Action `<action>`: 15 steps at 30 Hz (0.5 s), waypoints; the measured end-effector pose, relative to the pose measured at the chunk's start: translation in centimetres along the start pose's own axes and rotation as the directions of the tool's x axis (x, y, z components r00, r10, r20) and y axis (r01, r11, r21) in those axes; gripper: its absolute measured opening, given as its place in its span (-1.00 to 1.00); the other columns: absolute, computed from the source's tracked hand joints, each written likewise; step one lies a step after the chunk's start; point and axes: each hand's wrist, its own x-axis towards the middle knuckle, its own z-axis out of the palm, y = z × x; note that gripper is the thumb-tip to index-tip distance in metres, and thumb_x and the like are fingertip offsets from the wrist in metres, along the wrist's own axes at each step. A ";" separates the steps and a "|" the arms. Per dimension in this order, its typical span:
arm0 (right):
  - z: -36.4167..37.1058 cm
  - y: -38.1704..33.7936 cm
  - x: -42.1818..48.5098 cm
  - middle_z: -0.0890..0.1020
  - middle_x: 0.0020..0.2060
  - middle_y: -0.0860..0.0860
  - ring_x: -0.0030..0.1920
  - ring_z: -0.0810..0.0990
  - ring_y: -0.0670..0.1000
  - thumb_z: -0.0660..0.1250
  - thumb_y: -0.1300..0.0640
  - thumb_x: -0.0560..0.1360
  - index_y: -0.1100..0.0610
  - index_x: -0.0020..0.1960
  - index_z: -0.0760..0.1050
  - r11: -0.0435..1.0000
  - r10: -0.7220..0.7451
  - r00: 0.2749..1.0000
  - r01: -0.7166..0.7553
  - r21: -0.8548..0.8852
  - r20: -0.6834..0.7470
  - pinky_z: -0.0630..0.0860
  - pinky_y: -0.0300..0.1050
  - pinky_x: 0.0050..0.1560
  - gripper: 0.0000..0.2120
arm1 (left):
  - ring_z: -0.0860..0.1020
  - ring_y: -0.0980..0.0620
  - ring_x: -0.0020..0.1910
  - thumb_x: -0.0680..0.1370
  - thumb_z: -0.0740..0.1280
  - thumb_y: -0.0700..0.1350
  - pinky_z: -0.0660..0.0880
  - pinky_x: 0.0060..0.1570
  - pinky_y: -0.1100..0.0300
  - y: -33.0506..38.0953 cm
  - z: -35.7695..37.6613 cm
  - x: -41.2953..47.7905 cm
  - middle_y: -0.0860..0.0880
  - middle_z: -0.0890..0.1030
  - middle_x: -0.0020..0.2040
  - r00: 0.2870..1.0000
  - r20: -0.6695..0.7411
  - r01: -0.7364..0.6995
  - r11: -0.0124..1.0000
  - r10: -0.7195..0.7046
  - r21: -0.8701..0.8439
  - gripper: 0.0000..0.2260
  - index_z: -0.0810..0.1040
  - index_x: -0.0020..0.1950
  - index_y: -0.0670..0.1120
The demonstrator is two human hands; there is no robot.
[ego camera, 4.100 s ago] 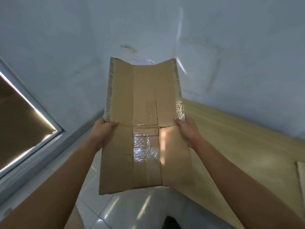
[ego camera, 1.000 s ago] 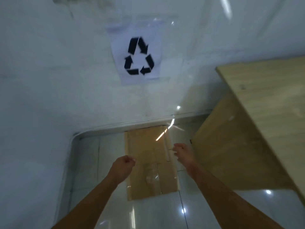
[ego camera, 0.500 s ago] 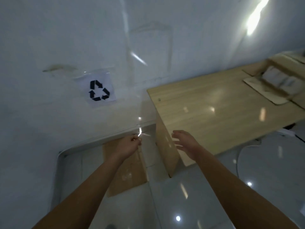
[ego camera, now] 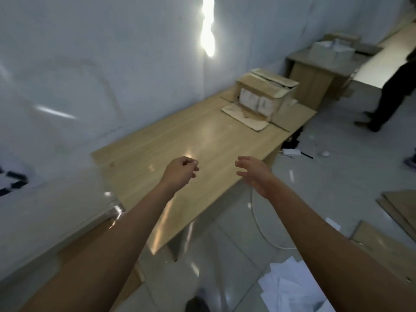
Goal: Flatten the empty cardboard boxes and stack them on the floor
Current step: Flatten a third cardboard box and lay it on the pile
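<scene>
View has swung right onto the counter (ego camera: 180,140). Left hand (ego camera: 181,171) grip is curled and empty; right hand (ego camera: 254,174) grip is wide. Step in hand is probably fetching: the cardboard box (ego camera: 265,95), upper right of the frame, calls for a forward reach.

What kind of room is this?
Probably an office or storeroom being cleared out. There is a long wooden desk against a white wall, an open cardboard box on it, and loose white papers scattered on the tiled floor.
</scene>
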 end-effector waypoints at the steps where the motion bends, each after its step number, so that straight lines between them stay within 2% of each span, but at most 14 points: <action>1: -1.8 -0.6 0.9 0.54 0.27 0.04 0.25 0.53 0.13 0.29 0.13 0.59 0.11 0.40 0.43 1.000 -0.007 1.000 0.007 0.010 -0.024 0.43 -0.03 0.12 -0.62 | 0.61 0.02 -0.12 0.61 0.24 -0.06 0.48 -0.17 0.16 1.2 1.6 1.4 -0.05 0.67 0.04 1.000 0.024 -0.014 1.000 0.014 -0.003 -0.78 0.59 0.14 -0.13; 6: -10.2 -3.0 6.8 0.56 0.26 0.04 0.25 0.55 0.12 0.31 0.10 0.57 0.08 0.37 0.45 0.999 -0.008 0.992 0.013 0.040 -0.128 0.47 0.08 0.32 -0.63 | 0.62 0.02 -0.08 0.61 0.23 -0.05 0.51 -0.13 0.14 6.0 9.4 9.1 -0.03 0.67 0.04 0.991 0.127 -0.043 0.999 0.040 0.019 -0.77 0.57 0.16 -0.11; 11: -18.2 -6.5 14.2 0.56 0.25 0.04 0.23 0.55 0.10 0.30 0.11 0.59 0.08 0.37 0.45 0.998 0.023 0.979 -0.012 0.059 -0.201 0.49 0.06 0.28 -0.65 | 0.63 -0.01 -0.01 0.61 0.23 -0.05 0.55 -0.03 0.05 11.5 16.1 18.8 -0.02 0.66 0.04 0.985 0.170 -0.029 0.999 0.025 0.018 -0.78 0.57 0.14 -0.10; 15: -23.7 -9.5 19.5 0.55 0.22 0.04 0.22 0.55 0.09 0.29 0.11 0.59 0.08 0.36 0.45 0.998 0.030 0.967 -0.017 0.054 -0.254 0.50 0.06 0.28 -0.66 | 0.60 0.01 -0.04 0.60 0.23 -0.05 0.53 -0.10 0.10 16.3 20.6 25.7 -0.04 0.65 0.06 0.981 0.189 -0.042 0.998 0.034 0.036 -0.79 0.57 0.13 -0.10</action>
